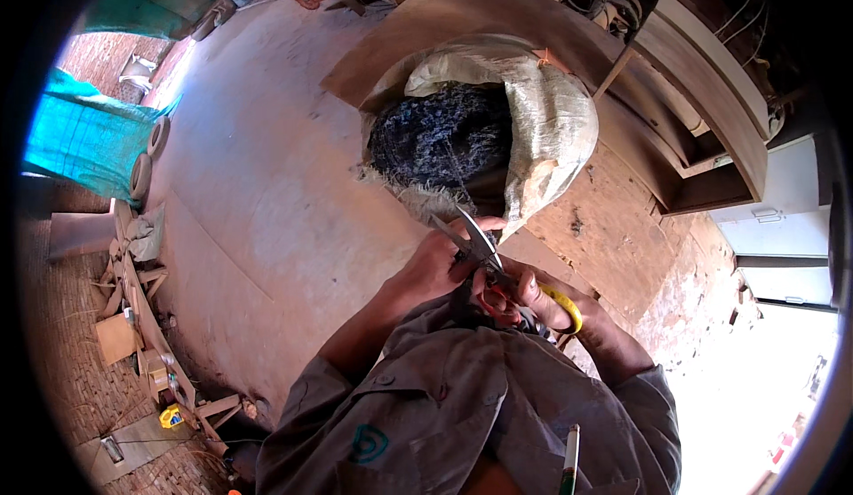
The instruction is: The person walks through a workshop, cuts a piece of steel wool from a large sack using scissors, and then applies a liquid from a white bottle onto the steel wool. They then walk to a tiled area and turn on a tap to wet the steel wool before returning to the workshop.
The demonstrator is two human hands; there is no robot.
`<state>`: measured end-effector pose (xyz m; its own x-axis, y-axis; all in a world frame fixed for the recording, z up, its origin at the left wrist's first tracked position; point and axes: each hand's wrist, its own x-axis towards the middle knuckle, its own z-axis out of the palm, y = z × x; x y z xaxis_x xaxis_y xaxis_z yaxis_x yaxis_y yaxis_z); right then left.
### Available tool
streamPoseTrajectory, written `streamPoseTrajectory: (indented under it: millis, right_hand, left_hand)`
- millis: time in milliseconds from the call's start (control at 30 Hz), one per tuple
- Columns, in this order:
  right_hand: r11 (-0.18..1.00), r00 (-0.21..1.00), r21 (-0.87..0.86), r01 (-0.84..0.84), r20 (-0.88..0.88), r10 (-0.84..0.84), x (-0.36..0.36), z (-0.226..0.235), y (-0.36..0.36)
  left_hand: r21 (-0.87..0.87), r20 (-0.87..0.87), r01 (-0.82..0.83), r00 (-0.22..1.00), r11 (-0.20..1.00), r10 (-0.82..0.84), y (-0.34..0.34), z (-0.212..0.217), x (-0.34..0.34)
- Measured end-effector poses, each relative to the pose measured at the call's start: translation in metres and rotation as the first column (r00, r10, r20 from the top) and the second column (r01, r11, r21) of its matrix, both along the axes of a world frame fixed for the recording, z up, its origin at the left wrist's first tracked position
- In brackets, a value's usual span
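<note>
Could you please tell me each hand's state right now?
Left hand: curled beside the scissors; any grip cannot be told.
Right hand: closed, holding the scissors.

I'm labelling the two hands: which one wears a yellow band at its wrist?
The right hand, which holds the red-handled scissors: the yellow band sits at its wrist. The left hand has a bare wrist.

on my feed i see a smooth brown floor (249, 175), brickwork (71, 335) and a turquoise tarp (93, 135) at left, a wooden shelf unit (711, 77) and white cabinet (773, 193) at right, glaring light (737, 388) below.
</note>
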<state>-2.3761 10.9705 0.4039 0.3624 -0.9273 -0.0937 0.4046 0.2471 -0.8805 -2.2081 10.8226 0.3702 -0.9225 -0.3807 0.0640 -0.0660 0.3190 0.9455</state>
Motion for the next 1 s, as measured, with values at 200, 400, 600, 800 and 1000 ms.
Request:
streamPoseTrajectory:
  millis: [200, 400, 600, 800, 1000]
  right_hand:
    - [0.972, 0.908, 0.0, 0.233, -0.359, -0.218, -0.016, -0.015, 0.021]
    - [0.915, 0.805, 0.385, -0.12, -0.501, 0.316, -0.039, -0.051, 0.011]
    - [0.964, 0.985, 0.23, -0.136, -0.076, 0.158, -0.036, -0.058, 0.017]
    - [0.988, 0.989, 0.068, -0.14, 0.054, 0.136, -0.001, -0.042, -0.024]
    - [0.994, 0.985, -0.016, -0.104, 0.133, 0.105, 0.006, -0.023, -0.045]
  left_hand:
    - [-0.236, -0.03, -0.381, 0.922, 0.894, 0.385, 0.012, 0.004, 0.023]
    - [-0.057, 0.136, -0.41, 0.9, 0.91, 0.414, 0.008, 0.042, 0.044]
    - [-0.326, -0.127, -0.392, 0.92, 0.86, 0.371, 0.003, 0.067, 0.05]
    - [-0.291, -0.227, -0.319, 0.939, 0.902, 0.259, 0.017, 0.064, 0.055]
    - [-0.123, -0.363, -0.245, 0.913, 0.962, 0.186, 0.022, 0.05, 0.061]
